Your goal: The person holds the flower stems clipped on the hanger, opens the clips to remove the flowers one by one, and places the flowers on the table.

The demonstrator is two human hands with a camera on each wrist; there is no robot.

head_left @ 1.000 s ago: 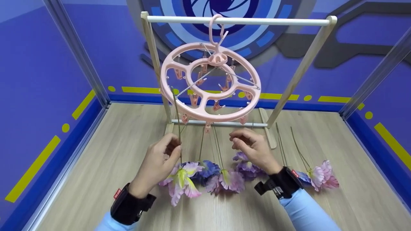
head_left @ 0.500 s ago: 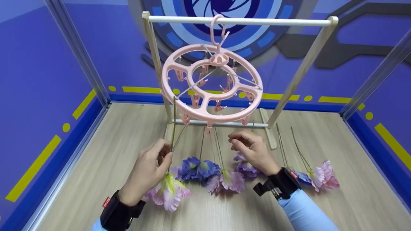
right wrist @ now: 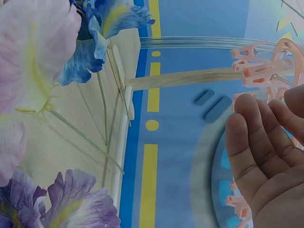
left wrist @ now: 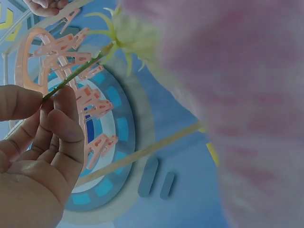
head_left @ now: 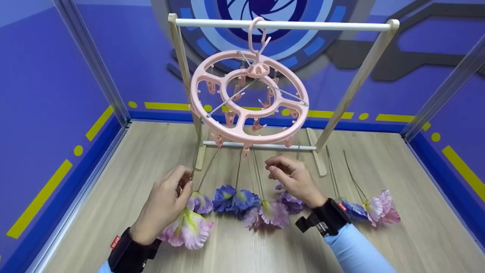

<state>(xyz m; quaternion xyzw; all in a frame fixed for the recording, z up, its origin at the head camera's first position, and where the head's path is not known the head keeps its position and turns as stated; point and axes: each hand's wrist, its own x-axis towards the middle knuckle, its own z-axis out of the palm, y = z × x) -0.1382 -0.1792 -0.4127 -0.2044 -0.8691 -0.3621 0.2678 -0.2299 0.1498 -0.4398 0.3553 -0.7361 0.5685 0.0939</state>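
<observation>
My left hand pinches the thin green stem of a pink artificial flower with a yellow-green centre. The bloom hangs below the hand, and the stem rises past the left edge of a round pink clip hanger. In the left wrist view, thumb and fingertips meet on the stem close to the bloom. My right hand hovers at the hanger's front right with loosely bent fingers and nothing in them. Small pink clips dangle from the hanger's rings.
The hanger hooks over the white bar of a wooden-legged rack. On the wooden table lie a blue-purple flower, a pale mauve flower, a purple flower and a pink flower, stems toward the rack. Blue walls stand around.
My left hand has moved left and slightly down with the pink flower, whose stem now leans outside the hanger's left rim. My right hand has shifted slightly left.
</observation>
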